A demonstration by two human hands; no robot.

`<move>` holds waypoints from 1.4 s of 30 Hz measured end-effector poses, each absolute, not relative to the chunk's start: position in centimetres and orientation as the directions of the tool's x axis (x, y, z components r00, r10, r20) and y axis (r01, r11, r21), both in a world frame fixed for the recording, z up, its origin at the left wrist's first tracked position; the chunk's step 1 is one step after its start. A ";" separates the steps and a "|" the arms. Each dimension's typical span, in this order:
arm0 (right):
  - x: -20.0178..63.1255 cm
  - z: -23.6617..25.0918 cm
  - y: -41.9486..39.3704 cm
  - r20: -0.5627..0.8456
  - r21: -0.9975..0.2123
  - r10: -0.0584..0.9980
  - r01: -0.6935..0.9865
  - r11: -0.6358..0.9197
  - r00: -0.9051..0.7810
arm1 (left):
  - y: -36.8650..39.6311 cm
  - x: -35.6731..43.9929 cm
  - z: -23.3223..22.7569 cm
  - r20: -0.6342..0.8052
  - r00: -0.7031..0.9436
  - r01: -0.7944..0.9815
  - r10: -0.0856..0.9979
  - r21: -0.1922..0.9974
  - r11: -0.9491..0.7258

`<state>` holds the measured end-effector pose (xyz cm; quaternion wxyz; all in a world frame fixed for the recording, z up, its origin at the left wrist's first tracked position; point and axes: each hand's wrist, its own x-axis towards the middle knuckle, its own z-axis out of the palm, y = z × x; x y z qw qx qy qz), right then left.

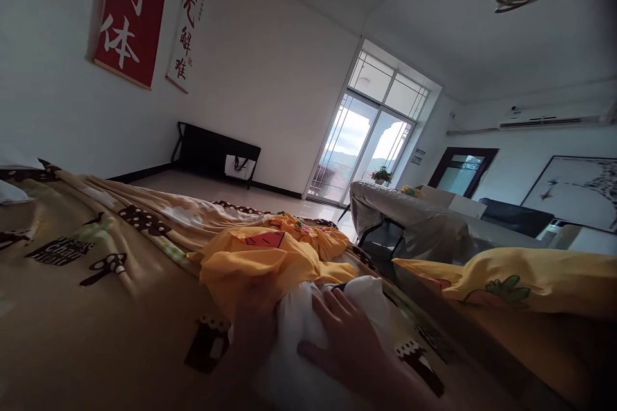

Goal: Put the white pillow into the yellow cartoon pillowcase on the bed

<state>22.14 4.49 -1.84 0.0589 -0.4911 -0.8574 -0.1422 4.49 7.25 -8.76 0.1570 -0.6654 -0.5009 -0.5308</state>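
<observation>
The person's right hand lies flat, fingers spread, on a white pillow insert at the near edge of the bed. The left hand is dim and half lost in shadow against the yellow pillowcase, just left of the white fabric; it seems to bunch the yellow cloth, but whether that grip is closed I cannot tell. The right grip is open, pressing rather than holding.

The pillowcase, printed with a red slice shape, is crumpled over the far end of the insert, touching it, and both rest on a tan blanket with brown mushroom prints. A second yellow pillow, with a carrot print, lies well apart to the right.

By the look of it, the step in hand is working the insert and its case together at the open end, with most of the white still showing. The next move likely calls for a firm pinch on the case's edge with the left hand while the right feeds the insert along, keeping the corners lined up so the filling does not bunch
</observation>
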 end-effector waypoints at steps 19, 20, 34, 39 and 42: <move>26.7 -1.8 8.2 0.383 0.203 0.881 0.955 0.214 -0.279 | 4.7 3.4 -4.7 0.561 0.406 0.799 0.722 0.165 -0.578; 27.0 -1.7 8.3 0.381 0.201 0.888 0.960 0.193 -0.258 | 4.6 2.6 -4.4 0.513 0.401 0.807 0.759 0.195 -0.558; 27.5 -1.3 9.4 0.377 0.127 0.887 0.963 0.236 -0.267 | 8.7 3.0 -8.3 0.726 0.123 0.773 0.677 0.357 -0.524; 26.5 -1.3 8.5 0.392 0.144 0.868 0.953 0.267 -0.303 | 9.3 3.4 -10.7 0.761 -0.051 0.776 0.646 0.437 -0.454; 24.7 -1.7 7.4 0.373 0.192 0.866 0.941 0.279 -0.333 | 9.9 3.4 -11.7 0.670 -0.248 0.721 0.700 0.610 -0.328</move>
